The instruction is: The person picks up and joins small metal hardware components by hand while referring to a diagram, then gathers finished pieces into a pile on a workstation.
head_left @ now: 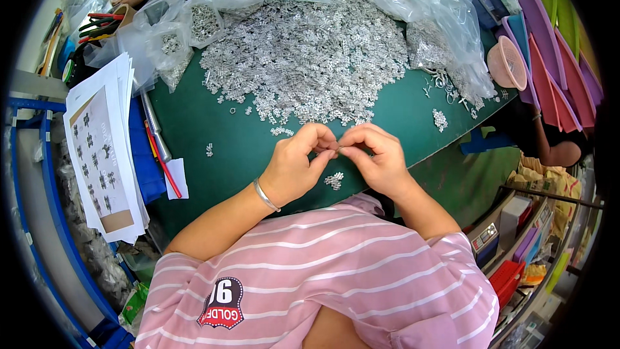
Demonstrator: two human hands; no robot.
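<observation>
My left hand (298, 161) and my right hand (376, 158) meet over the green table, thumbs and forefingers pinched together. Between the fingertips is something small and silvery, mostly hidden, too small to name. Just below the hands lies a little cluster of silver metal pieces (334, 181). Beyond them spreads a wide heap of small silver metal pieces (303, 58). A few loose pieces (281, 131) lie at the heap's near edge, beside my left hand.
Clear plastic bags (420, 0) ring the heap. Printed sheets (103, 155) and a red pen (172, 179) lie at left. A pink basket (507, 63) stands at right near stacked coloured bins (542, 39). Another person's arm (549, 145) shows at far right.
</observation>
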